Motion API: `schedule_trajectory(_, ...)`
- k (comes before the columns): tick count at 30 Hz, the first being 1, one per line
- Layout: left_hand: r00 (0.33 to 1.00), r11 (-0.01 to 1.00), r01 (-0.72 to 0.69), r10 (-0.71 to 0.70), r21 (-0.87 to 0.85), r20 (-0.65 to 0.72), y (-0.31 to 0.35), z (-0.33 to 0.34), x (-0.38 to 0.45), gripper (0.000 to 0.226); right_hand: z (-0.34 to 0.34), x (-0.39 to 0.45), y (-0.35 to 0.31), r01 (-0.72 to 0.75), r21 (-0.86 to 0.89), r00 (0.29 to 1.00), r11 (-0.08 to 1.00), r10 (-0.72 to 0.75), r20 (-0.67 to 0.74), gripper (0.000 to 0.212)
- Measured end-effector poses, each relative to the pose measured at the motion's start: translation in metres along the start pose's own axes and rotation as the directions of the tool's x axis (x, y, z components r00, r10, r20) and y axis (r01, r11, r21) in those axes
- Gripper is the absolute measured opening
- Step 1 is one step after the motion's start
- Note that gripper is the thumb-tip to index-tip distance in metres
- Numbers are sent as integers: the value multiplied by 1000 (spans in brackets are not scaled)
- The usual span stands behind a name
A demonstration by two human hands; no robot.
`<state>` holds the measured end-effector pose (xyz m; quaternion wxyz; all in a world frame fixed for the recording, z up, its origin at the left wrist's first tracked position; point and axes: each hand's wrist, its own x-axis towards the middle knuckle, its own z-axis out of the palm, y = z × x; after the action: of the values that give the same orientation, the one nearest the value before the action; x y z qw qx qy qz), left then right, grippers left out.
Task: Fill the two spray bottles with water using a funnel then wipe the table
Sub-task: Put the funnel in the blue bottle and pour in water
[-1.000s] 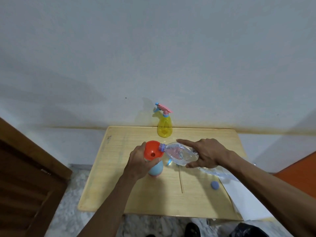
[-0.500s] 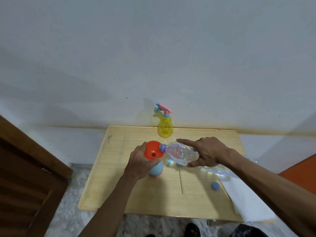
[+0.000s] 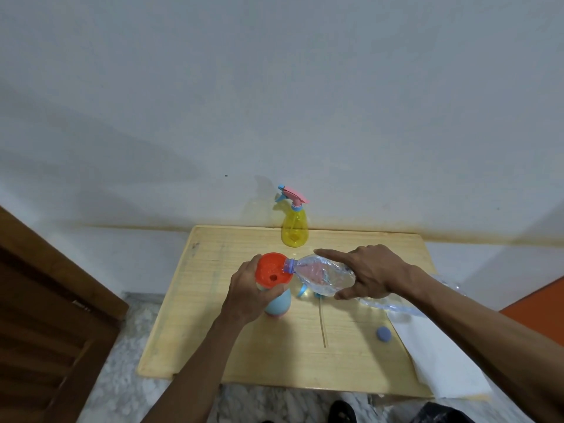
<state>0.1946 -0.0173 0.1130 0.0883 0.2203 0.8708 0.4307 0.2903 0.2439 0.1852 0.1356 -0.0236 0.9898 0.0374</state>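
The left hand [image 3: 250, 288] is wrapped around the neck of the light blue spray bottle [image 3: 278, 303], just below the orange funnel [image 3: 272, 272] that sits in it. The right hand [image 3: 370, 271] grips the clear water bottle [image 3: 323, 277], tilted, its mouth resting on the funnel rim.

The risk, I think, is overflow: the funnel hole is small, so a fast pour may spill over the left fingers onto the wooden table [image 3: 213, 300]. If the thin, crumpled bottle is squeezed, water may also spurt.

Behind the grip, by the wall, stands the yellow spray bottle [image 3: 294, 232]. Right of the pouring hand lie a blue cap [image 3: 383, 334] and white paper [image 3: 439, 358] at the table edge; the left side is free for moving.
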Motion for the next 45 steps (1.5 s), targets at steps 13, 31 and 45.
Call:
schedule_trajectory(13, 999, 998, 21, -23, -61, -38, -6, 4, 1, 75, -5, 0, -1, 6, -15, 1000, 1000, -6, 7, 95)
schedule_trajectory(31, 999, 998, 18, -21, -62, -47, -10, 6, 1, 78, 1, 3, 2, 23, -21, 1000, 1000, -23, 6, 96)
schedule_trajectory(45, 998, 997, 56, -58, -57, -35, -2, 4, 2, 71, 39, -12, -13, -13, 431, 972, 902, 113, -207, 98)
